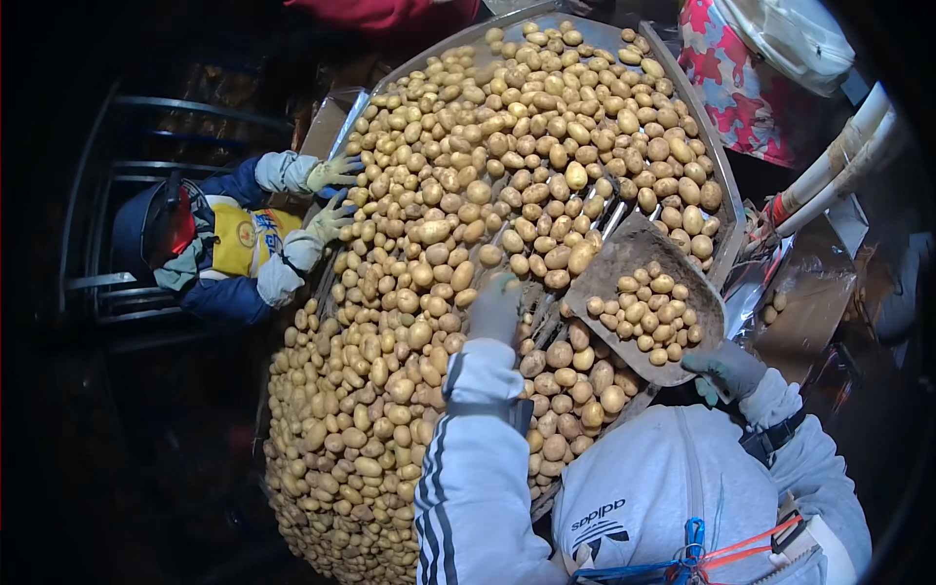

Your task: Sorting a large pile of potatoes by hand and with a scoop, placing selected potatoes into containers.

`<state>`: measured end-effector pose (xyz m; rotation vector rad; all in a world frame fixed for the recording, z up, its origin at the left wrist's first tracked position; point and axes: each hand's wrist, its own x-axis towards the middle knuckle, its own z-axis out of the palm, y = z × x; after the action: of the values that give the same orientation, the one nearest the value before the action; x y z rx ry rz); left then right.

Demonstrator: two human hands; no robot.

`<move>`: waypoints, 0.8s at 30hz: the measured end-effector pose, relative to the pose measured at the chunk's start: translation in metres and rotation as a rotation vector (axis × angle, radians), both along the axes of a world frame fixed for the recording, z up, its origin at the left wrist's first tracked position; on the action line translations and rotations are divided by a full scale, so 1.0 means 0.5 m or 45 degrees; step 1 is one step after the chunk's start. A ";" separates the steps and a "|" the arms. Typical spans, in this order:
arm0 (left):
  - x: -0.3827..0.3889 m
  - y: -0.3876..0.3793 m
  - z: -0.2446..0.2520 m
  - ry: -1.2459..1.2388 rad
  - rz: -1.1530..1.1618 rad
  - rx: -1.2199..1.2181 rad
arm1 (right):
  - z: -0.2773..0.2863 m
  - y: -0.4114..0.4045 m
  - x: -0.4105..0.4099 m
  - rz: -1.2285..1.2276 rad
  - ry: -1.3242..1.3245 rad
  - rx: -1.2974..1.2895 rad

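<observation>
My left hand point(496, 306), in a greyish glove, reaches over the middle of a sorting table heaped with yellow potatoes point(409, 241). It is blurred, and a small yellowish patch shows at its fingertips; whether a potato is gripped there is unclear. At the right, my gloved right hand point(724, 371) grips the rear end of a dirt-covered scoop point(621, 256). Inside the scoop lies a cluster of small potatoes point(651, 314), smaller than most around it. The scoop's front edge rests over larger potatoes and metal slats point(610, 219) of the table.
A metal rim point(695, 102) borders the table. Across on the left, a person point(219, 241) in a yellow apron has both gloved hands on the potatoes. Cardboard boxes point(804, 314) and white pipes point(833, 168) stand right. Another person's camouflage-patterned clothing point(738, 88) shows top right.
</observation>
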<state>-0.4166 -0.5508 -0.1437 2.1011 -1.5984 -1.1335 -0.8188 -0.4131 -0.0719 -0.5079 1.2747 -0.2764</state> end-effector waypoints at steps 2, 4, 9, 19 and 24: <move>-0.021 -0.005 0.024 0.323 0.156 0.077 | 0.007 0.001 0.002 -0.022 0.014 0.003; -0.096 -0.014 0.103 0.595 -0.417 -0.020 | 0.006 0.004 -0.012 -0.049 0.044 -0.002; -0.017 -0.175 0.036 0.153 -0.030 -0.386 | -0.002 -0.003 0.000 0.027 0.100 0.086; -0.021 -0.335 -0.034 -0.823 -0.665 -0.254 | -0.023 0.011 -0.002 -0.146 0.069 0.130; -0.049 -0.385 0.003 -1.069 -0.885 0.135 | -0.027 0.011 -0.010 -0.126 0.080 0.092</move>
<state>-0.4414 -0.7434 -0.1424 2.2987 -2.8536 -0.4467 -0.8236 -0.4074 -0.0852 -0.3950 1.3679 -0.2979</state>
